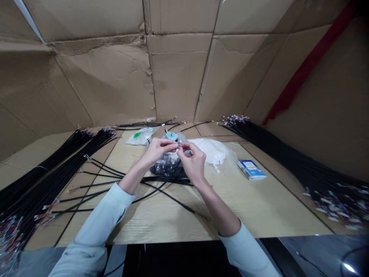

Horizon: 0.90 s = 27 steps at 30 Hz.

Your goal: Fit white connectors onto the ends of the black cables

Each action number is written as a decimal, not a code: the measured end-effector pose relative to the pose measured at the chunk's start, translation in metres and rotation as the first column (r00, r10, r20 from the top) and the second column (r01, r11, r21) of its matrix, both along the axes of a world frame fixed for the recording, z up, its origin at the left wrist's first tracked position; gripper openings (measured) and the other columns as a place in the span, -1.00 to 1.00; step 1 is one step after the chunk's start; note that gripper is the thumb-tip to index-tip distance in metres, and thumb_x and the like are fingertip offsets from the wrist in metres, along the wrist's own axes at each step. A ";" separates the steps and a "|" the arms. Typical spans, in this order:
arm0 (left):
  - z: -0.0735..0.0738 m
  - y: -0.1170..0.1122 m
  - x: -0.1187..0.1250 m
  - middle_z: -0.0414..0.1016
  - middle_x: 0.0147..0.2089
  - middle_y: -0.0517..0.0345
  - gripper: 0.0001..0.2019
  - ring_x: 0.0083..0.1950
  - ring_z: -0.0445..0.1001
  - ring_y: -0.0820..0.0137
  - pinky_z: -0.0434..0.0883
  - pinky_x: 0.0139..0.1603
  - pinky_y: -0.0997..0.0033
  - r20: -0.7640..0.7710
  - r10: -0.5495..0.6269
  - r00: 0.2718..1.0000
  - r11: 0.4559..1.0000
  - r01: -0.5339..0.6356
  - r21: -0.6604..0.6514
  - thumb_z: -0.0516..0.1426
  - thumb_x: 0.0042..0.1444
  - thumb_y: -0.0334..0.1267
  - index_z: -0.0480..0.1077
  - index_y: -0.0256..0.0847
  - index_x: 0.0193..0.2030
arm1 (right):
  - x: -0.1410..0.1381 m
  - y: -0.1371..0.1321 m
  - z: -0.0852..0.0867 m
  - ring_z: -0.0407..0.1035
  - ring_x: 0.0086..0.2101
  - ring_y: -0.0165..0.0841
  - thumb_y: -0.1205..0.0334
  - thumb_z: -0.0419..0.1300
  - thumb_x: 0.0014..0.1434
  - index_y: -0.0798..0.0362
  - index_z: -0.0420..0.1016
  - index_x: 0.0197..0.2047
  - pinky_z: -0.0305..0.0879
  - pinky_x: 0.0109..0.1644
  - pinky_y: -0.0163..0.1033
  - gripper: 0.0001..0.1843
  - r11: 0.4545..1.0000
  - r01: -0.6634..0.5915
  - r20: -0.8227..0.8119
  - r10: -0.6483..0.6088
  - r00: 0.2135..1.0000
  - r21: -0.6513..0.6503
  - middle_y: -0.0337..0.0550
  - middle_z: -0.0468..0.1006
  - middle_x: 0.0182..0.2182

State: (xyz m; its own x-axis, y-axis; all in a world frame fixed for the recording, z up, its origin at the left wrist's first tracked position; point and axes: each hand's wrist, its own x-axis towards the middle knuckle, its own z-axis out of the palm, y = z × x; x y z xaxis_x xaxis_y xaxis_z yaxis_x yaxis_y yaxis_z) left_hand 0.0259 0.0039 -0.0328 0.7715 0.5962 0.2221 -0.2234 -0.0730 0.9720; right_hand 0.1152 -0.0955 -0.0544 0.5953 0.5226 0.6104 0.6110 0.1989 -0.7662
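Note:
Over the middle of the table, my left hand (158,150) and my right hand (192,161) meet fingertip to fingertip. Both are closed in a pinch. Between the fingertips is something tiny and partly pale, too small to name. Just behind and below them lies a clear plastic bag (164,169) with dark contents, partly hidden by my hands. A light blue piece (172,135) rests at the top of that bag. Several loose black cables (147,179) with thin coloured wire ends lie under my forearms.
Thick bundles of black cables lie at the left (66,165) and right (276,154). Right of my hands are a bag of white pieces (207,148) and a blue-and-white box (251,170). A small bag (140,136) lies behind. Cardboard walls (178,77) enclose the table (253,207).

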 end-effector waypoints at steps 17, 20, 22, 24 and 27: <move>-0.010 -0.008 0.008 0.50 -0.37 0.08 -0.76 -0.32 0.44 0.47 0.37 -0.17 0.48 0.078 -0.014 0.997 0.945 0.039 -0.325 0.34 -0.30 -0.32 0.51 -0.34 -0.41 | -0.001 -0.001 -0.006 0.33 -0.45 -0.39 0.25 0.05 0.07 0.06 0.41 -0.40 0.32 -0.31 -0.27 -0.86 0.988 0.151 0.238 -0.156 0.959 0.040 -0.11 0.45 -0.44; -0.011 -0.008 0.008 0.50 -0.38 0.10 -0.78 -0.32 0.43 0.49 0.37 -0.17 0.49 0.076 -0.019 0.997 0.936 0.045 -0.349 0.33 -0.28 -0.34 0.51 -0.34 -0.41 | -0.001 -0.001 -0.005 0.33 -0.44 -0.38 0.26 0.03 0.08 0.07 0.40 -0.40 0.32 -0.31 -0.27 -0.86 0.989 0.146 0.258 -0.148 0.955 0.028 -0.10 0.45 -0.44; -0.011 -0.008 0.008 0.50 -0.38 0.10 -0.79 -0.33 0.43 0.49 0.36 -0.17 0.49 0.078 -0.020 0.997 0.933 0.046 -0.357 0.33 -0.28 -0.34 0.51 -0.34 -0.41 | -0.001 -0.001 -0.005 0.33 -0.44 -0.38 0.26 0.02 0.09 0.08 0.40 -0.39 0.31 -0.31 -0.27 -0.85 0.989 0.147 0.269 -0.149 0.952 0.026 -0.10 0.45 -0.44; -0.011 -0.007 0.008 0.49 -0.39 0.10 -0.80 -0.33 0.43 0.50 0.36 -0.18 0.51 0.082 -0.022 0.996 0.934 0.050 -0.355 0.32 -0.27 -0.35 0.51 -0.35 -0.42 | -0.001 -0.001 -0.005 0.34 -0.45 -0.38 0.26 0.02 0.09 0.09 0.41 -0.39 0.31 -0.31 -0.27 -0.84 0.988 0.149 0.284 -0.152 0.947 0.030 -0.09 0.46 -0.44; -0.011 -0.007 0.008 0.49 -0.40 0.11 -0.80 -0.35 0.42 0.51 0.36 -0.20 0.52 0.089 -0.029 0.996 0.939 0.058 -0.338 0.32 -0.27 -0.35 0.51 -0.36 -0.43 | 0.000 -0.001 -0.006 0.34 -0.46 -0.40 0.28 0.03 0.08 0.09 0.41 -0.39 0.31 -0.33 -0.28 -0.85 0.988 0.151 0.298 -0.157 0.941 0.043 -0.11 0.47 -0.45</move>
State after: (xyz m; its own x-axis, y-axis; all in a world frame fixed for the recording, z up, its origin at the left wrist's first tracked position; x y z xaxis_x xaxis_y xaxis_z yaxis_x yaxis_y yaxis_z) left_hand 0.0334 -0.0031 -0.0438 0.7863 0.6133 0.0752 -0.2981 0.2700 0.9156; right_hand 0.1154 -0.0960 -0.0606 0.4553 0.4256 0.7821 0.8362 0.0973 -0.5397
